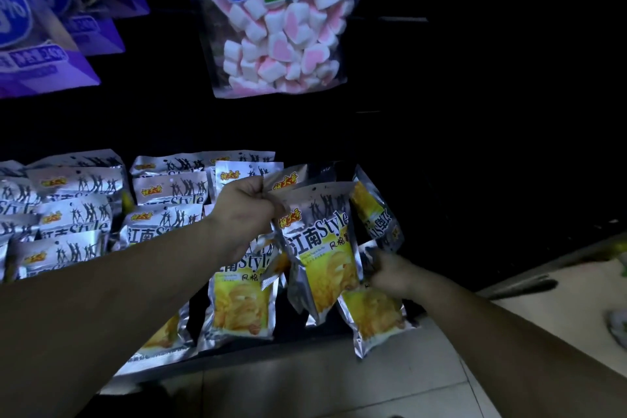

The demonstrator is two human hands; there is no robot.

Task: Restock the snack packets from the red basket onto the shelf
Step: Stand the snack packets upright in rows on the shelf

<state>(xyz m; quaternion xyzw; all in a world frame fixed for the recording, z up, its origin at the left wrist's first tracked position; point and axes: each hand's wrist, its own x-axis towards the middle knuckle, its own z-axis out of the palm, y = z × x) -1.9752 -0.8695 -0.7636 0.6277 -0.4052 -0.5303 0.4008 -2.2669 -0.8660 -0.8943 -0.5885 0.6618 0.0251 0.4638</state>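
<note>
step: placing, mid-task | left hand [244, 214] fingers clamped on top edge of snack packet [322, 248], held over shelf [288, 344] at its right end | right hand [390, 273] fingers pinch spare packets [371, 316] | red basket unseen | next, judged: stand the packet beside stocked rows [84, 214]

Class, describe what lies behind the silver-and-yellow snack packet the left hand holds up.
A second silver packet shows its top edge above the silver-and-yellow snack packet; its lower part is covered.
</note>
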